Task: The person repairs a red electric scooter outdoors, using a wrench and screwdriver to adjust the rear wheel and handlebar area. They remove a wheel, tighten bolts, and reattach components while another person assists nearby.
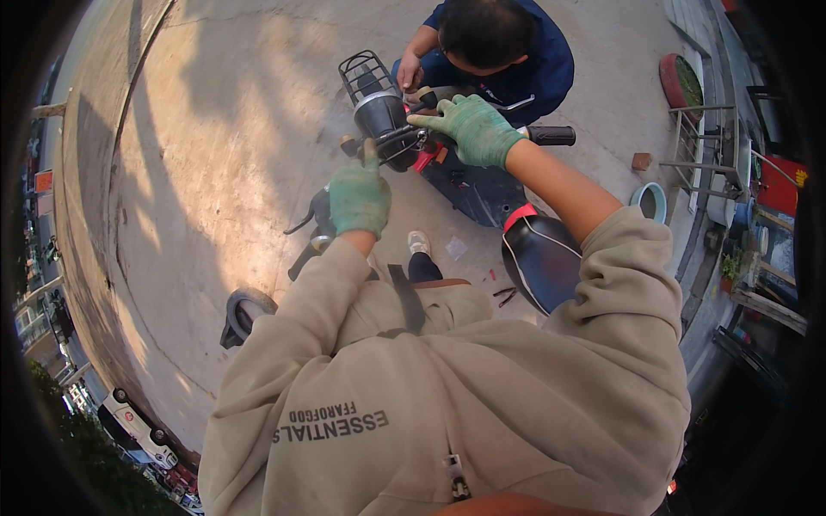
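Observation:
A two-wheeler resembling an electric bike stands before me, with a silver-and-black headlight housing [379, 113] and a black wire rack [365, 70] at its front. My left hand [360, 196], in a green glove, is over the left part of the handlebar; its index finger stretches to the cables [397, 144] behind the headlight. From the other side my right hand [476, 129], also gloved, reaches over the bar with its index finger out toward the same spot. Both hands' other fingers are partly hidden. A crouching person's bare hand [411, 72] is beside the headlight.
Pliers [506, 297] and a clear plastic wrapper [456, 248] lie on the concrete near the black seat [542, 262]. A dark ring-shaped part [249, 311] is left of my legs. At right are a brick [641, 161], a pale-blue bucket [650, 202] and a metal frame [710, 159].

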A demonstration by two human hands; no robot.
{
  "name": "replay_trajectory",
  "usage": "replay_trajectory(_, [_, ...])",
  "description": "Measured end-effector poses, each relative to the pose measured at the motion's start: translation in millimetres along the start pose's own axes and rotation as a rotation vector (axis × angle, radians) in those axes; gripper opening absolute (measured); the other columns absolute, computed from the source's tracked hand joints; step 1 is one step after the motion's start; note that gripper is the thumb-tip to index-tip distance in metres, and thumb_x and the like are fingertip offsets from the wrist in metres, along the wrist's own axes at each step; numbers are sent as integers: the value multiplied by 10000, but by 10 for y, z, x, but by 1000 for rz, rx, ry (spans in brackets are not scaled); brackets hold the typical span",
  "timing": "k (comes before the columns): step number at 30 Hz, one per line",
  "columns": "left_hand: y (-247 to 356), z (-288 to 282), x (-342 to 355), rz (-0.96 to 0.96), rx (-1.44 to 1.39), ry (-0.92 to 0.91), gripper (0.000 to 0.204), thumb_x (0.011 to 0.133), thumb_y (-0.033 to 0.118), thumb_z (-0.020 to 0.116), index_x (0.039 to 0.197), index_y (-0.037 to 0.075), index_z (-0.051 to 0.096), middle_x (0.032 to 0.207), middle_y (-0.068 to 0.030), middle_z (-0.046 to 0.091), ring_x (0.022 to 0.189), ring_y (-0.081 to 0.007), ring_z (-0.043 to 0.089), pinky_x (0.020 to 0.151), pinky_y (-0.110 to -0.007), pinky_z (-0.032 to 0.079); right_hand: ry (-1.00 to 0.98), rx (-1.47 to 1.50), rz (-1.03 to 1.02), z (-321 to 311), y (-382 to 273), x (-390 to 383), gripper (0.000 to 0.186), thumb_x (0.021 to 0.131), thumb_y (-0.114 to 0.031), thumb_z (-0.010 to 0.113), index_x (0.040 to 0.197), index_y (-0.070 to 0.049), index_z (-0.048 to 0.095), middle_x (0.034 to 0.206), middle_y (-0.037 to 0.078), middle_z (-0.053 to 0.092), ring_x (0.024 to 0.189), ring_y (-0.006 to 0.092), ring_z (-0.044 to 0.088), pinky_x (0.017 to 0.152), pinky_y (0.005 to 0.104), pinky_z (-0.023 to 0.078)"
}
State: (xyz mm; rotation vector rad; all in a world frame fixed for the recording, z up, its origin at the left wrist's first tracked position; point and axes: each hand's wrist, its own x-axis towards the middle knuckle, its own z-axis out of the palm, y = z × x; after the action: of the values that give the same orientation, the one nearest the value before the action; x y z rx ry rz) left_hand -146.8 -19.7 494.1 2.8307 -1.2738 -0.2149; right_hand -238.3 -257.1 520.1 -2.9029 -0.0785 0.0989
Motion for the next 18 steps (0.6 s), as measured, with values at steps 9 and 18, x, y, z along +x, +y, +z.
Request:
replay_trajectory(9, [-2, 10, 35, 14, 52, -45, 830, 798, 179, 649, 1534, -4, 310, 943, -171, 646, 848, -329, 633, 769, -446, 518, -220, 121, 110, -170, -32, 107, 744, 719, -176, 786, 1416, -291, 552, 1232, 160, 609, 1146, 326, 583, 911, 429, 486])
replay_trajectory(18, [4, 49, 41, 16, 30, 32, 612, 822, 126, 574, 1423, 31, 506, 899, -156, 650, 823, -323, 634, 747, -442, 504, -42, 86, 46, -44, 12, 48, 744, 706, -163, 793, 1399, -313, 567, 1154, 121, 626, 987, 306, 617, 883, 404, 465])
